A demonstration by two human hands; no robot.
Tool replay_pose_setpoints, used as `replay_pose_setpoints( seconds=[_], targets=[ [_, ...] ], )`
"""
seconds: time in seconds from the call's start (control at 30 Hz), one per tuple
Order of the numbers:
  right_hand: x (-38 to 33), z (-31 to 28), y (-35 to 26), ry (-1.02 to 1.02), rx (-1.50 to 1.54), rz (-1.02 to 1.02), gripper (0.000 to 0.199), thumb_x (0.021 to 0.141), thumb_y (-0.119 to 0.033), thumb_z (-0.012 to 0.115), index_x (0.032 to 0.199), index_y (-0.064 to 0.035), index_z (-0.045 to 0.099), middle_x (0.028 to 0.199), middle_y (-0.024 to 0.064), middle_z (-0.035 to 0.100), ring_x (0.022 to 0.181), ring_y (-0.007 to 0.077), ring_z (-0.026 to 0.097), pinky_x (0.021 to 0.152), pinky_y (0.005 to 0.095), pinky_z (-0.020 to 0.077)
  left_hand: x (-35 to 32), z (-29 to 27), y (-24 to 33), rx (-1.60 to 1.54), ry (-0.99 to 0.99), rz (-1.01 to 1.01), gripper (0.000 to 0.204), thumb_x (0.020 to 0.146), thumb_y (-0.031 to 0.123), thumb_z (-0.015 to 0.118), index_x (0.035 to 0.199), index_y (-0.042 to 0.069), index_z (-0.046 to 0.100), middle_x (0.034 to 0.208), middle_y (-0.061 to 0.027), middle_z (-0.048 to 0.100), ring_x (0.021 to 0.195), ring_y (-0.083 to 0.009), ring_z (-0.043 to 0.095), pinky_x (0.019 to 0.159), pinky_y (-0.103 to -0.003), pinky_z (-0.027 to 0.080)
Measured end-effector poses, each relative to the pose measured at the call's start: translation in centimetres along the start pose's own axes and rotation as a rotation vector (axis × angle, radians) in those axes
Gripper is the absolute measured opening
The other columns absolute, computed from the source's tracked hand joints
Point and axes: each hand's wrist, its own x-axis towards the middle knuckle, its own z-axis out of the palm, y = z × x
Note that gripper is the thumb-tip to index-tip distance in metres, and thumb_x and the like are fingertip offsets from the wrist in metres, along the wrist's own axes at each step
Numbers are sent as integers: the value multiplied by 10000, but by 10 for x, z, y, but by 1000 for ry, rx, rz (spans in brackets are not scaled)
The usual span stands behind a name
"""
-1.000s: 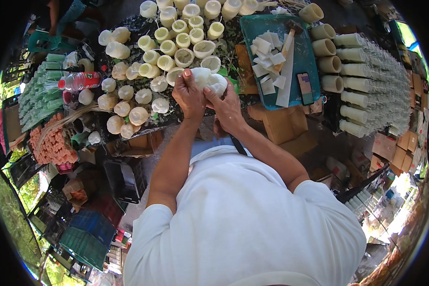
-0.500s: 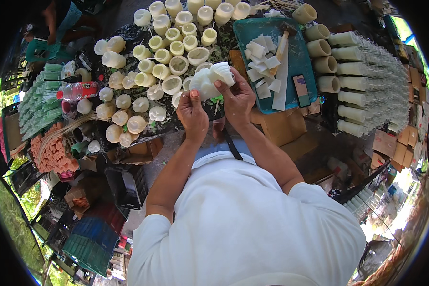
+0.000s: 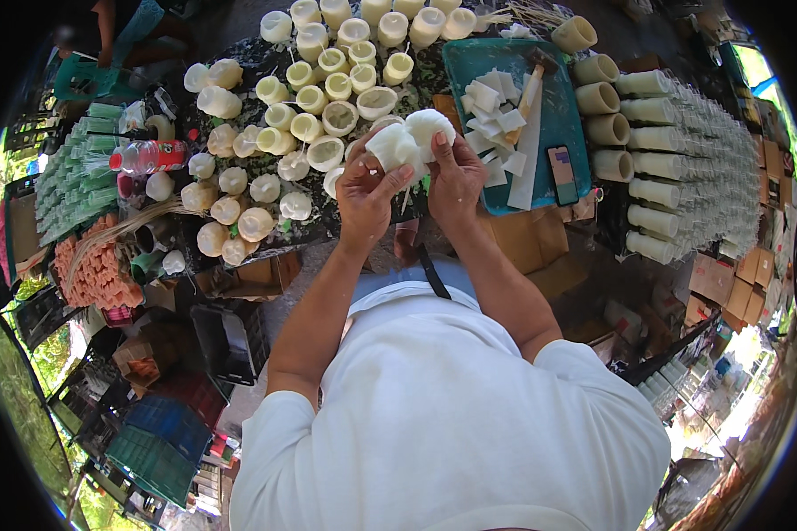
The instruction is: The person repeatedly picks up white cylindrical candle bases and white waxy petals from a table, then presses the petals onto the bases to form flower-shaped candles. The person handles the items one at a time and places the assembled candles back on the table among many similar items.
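Over the near edge of the table I hold up white, wax-like lumps with both hands. My left hand (image 3: 366, 202) is closed round a pale lump (image 3: 390, 148), its thumb lying across the lower side. A second rounded white lump (image 3: 429, 126), rough on top, is gripped by my right hand (image 3: 457, 184), with the index finger and thumb against it. The two lumps touch; I cannot tell whether they are joined. Just beyond and to the left stand several pale hollow wax cups (image 3: 326, 152), some with wicks, and several rounded wax pieces (image 3: 256, 224).
A teal tray (image 3: 562, 97) on the right carries white flat pieces (image 3: 494, 104), a hammer (image 3: 529, 97) and a phone (image 3: 562, 175). Beyond it lie pale cylinders (image 3: 607, 129) and stacked candles (image 3: 653, 164). A bottle (image 3: 150, 157) and coral-coloured sticks (image 3: 96, 265) are at left. Another person sits far left.
The lumps have been turned and raised slightly, now showing a rounded top on the right one. My left hand has rotated, its fingers curling round behind. The whole view has shifted slightly.
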Motion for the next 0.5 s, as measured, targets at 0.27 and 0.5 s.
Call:
replay_pose_setpoints(
  seconds=[0.27, 0.5],
  targets=[
    [8, -10, 2, 23, 317, 266, 306, 967, -205, 705, 1148, 36, 654, 1113, 109, 698, 1002, 213, 698, 851, 373, 614, -2, -21, 10, -197, 158, -254, 47, 856, -38, 689, 900, -34, 673, 1335, -179, 577, 1140, -218, 631, 933, -351, 553],
    [5, -20, 23, 18, 130, 227, 263, 970, -157, 693, 1144, 37, 658, 1145, 130, 685, 1012, 231, 698, 819, 390, 635, -13, -15, 20, 1186, -42, 442, 84, 825, -97, 664, 807, -26, 621, 1297, -157, 626, 965, -241, 700, 914, -342, 559]
  ],
)
